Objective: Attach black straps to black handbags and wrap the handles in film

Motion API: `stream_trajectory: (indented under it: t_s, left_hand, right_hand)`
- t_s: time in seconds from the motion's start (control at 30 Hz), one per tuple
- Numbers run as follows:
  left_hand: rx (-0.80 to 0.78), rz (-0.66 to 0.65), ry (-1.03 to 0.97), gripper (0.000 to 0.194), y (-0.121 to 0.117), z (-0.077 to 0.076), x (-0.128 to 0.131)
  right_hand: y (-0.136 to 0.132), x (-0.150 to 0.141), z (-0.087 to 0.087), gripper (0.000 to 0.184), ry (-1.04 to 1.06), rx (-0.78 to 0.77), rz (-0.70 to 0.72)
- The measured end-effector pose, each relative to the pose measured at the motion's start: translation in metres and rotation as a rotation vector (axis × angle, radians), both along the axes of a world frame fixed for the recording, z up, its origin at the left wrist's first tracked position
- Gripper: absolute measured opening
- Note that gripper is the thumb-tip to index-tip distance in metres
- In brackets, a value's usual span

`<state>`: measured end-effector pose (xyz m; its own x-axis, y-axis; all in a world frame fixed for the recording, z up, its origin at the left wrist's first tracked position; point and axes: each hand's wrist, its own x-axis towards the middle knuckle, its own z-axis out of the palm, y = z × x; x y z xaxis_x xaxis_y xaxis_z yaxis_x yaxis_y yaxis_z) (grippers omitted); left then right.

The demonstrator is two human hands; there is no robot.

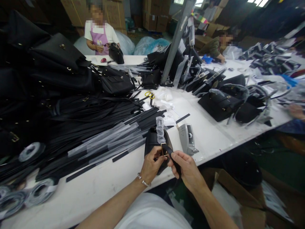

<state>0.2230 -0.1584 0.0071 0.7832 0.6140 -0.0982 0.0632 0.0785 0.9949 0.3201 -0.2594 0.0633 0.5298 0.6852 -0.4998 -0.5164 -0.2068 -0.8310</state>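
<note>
A small black handbag [150, 143] stands at the table's near edge in front of me. Clear wrapping [160, 128] covers the upper part of its strap, above a gold buckle [163, 145]. With thumb and fingers closed, my left hand [152, 163] pinches at the gold hardware just under the buckle. My right hand [186, 167] grips a black strap [175, 160] to the right of the bag, its fingers closed around it. The exact spot where the left fingertips meet the metal is partly hidden. A grey tape dispenser [187, 140] sits right of the bag.
Black straps [102, 117] lie in a wide pile to the left, beside stacked black bags [59, 54]. Yellow-handled scissors [149, 94] rest beyond. More handbags [221, 103] are at the right. A metal post [177, 41] rises mid-table; two people work opposite. Cardboard boxes [228, 184] stand below right.
</note>
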Motion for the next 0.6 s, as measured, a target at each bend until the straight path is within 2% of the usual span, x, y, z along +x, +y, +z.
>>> stream_trajectory:
  t_s: [0.1,0.23,0.33,0.43,0.53,0.6]
  left_hand:
    - [-0.027,-0.028,-0.022,0.026,-0.002,0.001,0.000]
    - [-0.031,0.020,0.007,0.014,-0.003,0.005,0.002]
    - [0.014,0.038,0.042,0.010,-0.007,0.010,0.001]
    - [0.063,-0.002,0.036,0.011,-0.013,0.013,-0.002]
    - [0.025,0.005,-0.014,0.018,-0.015,0.014,-0.004]
    - [0.056,0.026,-0.014,0.013,-0.013,0.014,-0.005]
  right_hand:
    - [-0.006,-0.001,-0.003,0.032,-0.033,-0.016,-0.001]
    - [-0.010,-0.005,-0.001,0.032,-0.027,-0.003,-0.011]
    - [-0.006,-0.005,0.005,0.032,-0.026,0.033,-0.048]
    - [-0.005,-0.003,0.009,0.032,-0.059,0.081,-0.079]
    - [-0.010,-0.006,0.008,0.032,-0.054,0.044,0.012]
    - [-0.015,-0.010,0.005,0.032,-0.032,0.007,0.063]
